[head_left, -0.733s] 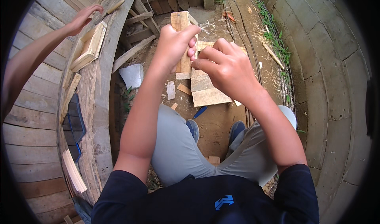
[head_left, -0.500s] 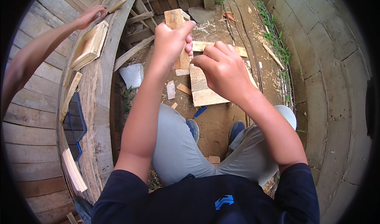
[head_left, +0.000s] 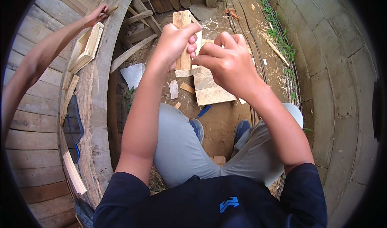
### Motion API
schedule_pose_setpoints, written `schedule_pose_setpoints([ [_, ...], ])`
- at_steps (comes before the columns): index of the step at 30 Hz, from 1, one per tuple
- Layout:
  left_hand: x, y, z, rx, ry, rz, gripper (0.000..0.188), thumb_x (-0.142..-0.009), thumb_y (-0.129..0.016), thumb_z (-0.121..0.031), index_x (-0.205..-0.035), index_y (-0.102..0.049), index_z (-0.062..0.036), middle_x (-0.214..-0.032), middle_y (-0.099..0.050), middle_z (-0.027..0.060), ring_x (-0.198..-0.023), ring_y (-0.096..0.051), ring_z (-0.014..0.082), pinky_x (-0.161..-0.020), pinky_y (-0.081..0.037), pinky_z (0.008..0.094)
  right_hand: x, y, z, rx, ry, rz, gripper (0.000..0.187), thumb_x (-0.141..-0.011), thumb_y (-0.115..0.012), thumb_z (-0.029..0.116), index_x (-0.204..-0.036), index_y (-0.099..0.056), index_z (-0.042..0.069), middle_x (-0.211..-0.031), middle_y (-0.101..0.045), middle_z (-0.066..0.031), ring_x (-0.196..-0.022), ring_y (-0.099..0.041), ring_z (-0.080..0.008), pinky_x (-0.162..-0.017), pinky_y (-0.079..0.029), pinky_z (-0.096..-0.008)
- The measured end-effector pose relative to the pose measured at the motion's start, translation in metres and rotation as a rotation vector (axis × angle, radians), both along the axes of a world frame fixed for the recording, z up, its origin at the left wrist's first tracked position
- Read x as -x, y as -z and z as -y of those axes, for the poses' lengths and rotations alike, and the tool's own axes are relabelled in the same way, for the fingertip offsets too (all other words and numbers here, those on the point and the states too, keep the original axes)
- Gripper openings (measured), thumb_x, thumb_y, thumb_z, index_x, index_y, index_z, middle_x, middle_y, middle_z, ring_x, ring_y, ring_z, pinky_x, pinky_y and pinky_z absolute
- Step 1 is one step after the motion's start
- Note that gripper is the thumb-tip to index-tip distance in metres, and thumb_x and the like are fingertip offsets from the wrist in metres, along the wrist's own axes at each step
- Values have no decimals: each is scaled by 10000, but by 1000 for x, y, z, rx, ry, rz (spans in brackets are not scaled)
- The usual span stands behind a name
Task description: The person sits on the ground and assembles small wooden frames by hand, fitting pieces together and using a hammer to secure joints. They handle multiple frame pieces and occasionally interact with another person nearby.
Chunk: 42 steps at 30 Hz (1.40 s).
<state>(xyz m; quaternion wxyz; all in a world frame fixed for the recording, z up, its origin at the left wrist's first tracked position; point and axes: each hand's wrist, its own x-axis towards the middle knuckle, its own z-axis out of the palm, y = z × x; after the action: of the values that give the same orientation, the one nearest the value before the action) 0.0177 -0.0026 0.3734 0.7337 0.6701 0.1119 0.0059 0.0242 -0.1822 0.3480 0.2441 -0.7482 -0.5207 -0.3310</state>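
My left hand [head_left: 174, 46] is wrapped around a wooden box-like piece [head_left: 182, 18] made of joined boards, held upright above the ground. My right hand [head_left: 236, 65] is just right of it, fingers curled into a pinch with thumb and forefinger close to the piece's lower right edge. Whatever those fingertips may hold is hidden. Below my hands, a low stand of planks [head_left: 215, 96] rests on the dirt. A blue-handled tool [head_left: 204, 111] lies partly against its near edge.
A thick timber bench [head_left: 94, 119] runs along the left, bearing an open wooden box [head_left: 85, 46], a blue-framed saw [head_left: 80, 127] and wood strips. A co-worker's hand [head_left: 96, 15] grips a wooden handle there. A block wall [head_left: 334, 87] bounds the right; shavings litter the dirt.
The wooden piece has turned slightly in my left hand, showing more of its right side. My right hand has risen a little. The co-worker's hand has shifted slightly.
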Motion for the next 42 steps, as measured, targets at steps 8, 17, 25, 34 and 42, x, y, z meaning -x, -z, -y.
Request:
schedule_pose_setpoints([
  [8, 3, -4, 9, -70, -57, 7, 281, -883, -645, -133, -652, -490, -95, -553, -466, -23, -448, -456, 63, -418, -373, 248, -6, 0, 0, -33, -31, -35, 202, -690, -710, 62, -841, -736, 195, -853, -628, 140, -825, -523, -155, -748, -375, -359],
  [17, -2, -5, -5, -43, -251, 223, 228, -866, -697, -153, -731, -560, -32, -595, -519, 10, -465, -508, 103, -432, -449, 284, -5, 2, -13, -42, 74, 12, 138, -725, -687, 122, -861, -707, 133, -831, -595, 32, -842, -551, -183, -733, -411, -357],
  [25, -30, 12, -20, -59, -301, 193, 163, -941, -660, -133, -834, -580, -42, -591, -477, -19, -452, -469, 76, -420, -401, 249, 14, 5, -26, 113, 300, -240, 173, -810, -607, 144, -959, -593, 57, -947, -560, -87, -841, -535, -214, -677, -408, -334],
  [34, -110, 91, -30, -185, -383, 40, 219, -939, -660, -135, -803, -505, -61, -582, -469, 9, -432, -468, 107, -408, -409, 276, -9, 59, -16, 31, -169, -645, 279, -849, -576, 149, -1112, -581, 57, -1173, -558, -142, -877, -595, -251, -713, -479, -343],
  [42, -126, 28, 24, -221, -330, -156, 193, -945, -639, -131, -852, -486, -59, -591, -480, 18, -424, -467, 115, -395, -407, 283, -25, 30, 79, -140, 43, -959, 415, -743, -639, -19, -1138, -587, 96, -1190, -535, -134, -941, -628, -326, -756, -529, -429],
])
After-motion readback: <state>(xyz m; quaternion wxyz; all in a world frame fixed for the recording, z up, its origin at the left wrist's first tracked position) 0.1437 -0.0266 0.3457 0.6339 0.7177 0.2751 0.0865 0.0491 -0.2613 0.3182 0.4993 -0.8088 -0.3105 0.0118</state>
